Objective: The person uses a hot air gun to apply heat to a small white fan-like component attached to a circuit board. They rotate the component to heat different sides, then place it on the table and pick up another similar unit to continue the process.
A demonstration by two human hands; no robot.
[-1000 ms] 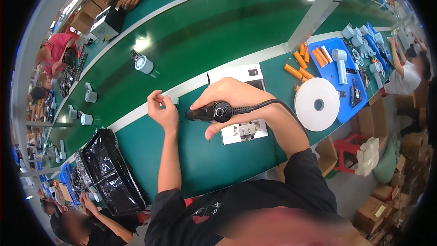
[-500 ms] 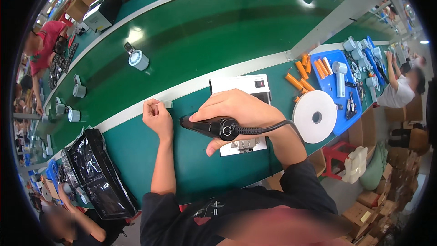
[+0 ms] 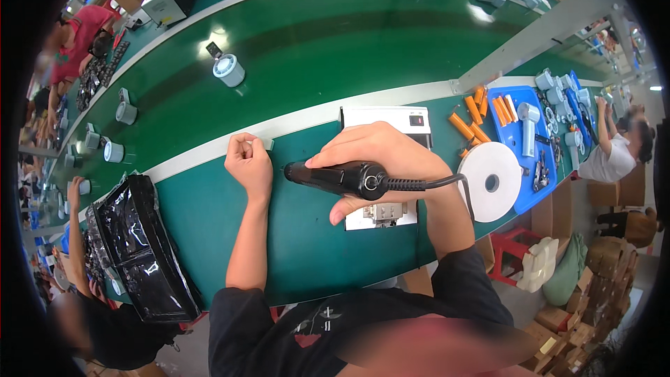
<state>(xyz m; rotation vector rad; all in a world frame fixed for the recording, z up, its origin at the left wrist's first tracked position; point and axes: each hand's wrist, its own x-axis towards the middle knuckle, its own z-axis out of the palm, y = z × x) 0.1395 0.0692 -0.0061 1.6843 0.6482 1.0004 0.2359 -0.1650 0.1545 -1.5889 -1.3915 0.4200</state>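
My right hand is wrapped round a black corded electric screwdriver, held level over the green bench, its tip toward my left hand. Its thumb sticks out below the tool. My left hand is closed, fingers curled in, near the pale rail along the bench's far edge. A small pale grey piece shows just beside its fingers; the rest of it is hidden. Tool tip and left hand are apart. Partly under my right hand stands a white boxy machine with a metal mechanism at its near side.
A large white reel lies right of the machine, beside orange cylinders and a blue tray of parts. At left lies a black plastic bag. Light-blue fan-like housings sit on the green belt beyond the rail.
The whole view has shifted slightly. Both my hands keep their grip and stay nearly in place. At lower left, another person's arm now reaches up toward the belt.
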